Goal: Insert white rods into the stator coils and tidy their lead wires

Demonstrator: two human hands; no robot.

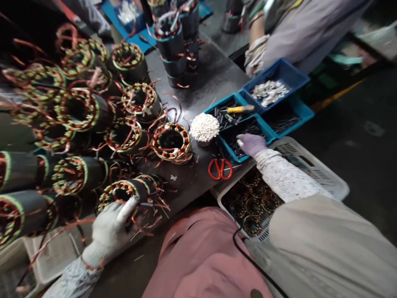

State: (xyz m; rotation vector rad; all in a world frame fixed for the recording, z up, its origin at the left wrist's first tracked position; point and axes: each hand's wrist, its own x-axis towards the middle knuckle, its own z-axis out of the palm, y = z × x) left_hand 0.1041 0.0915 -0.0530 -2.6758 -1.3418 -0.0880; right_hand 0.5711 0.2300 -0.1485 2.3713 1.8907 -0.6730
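Clasped a wound stator (141, 188) with the gloved left hand (110, 223), at eight o'clock from mid-view, pressing thumb to its rim. Had red-handled scissors (221, 171) at four o'clock. Farther, had the right hand (252, 145) inside a blue tray (266, 127) at three o'clock, among black tubes (248, 129); couldn't tell whether pinching any.

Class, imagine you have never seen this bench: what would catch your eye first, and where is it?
Probably the crowd of copper-wound cylinders on the left, where the white-gloved left hand touches one. Near the middle, a round cluster of white pieces stands out, with red-handled scissors close by. Further right, the purple-gloved right hand dips into a blue bin.
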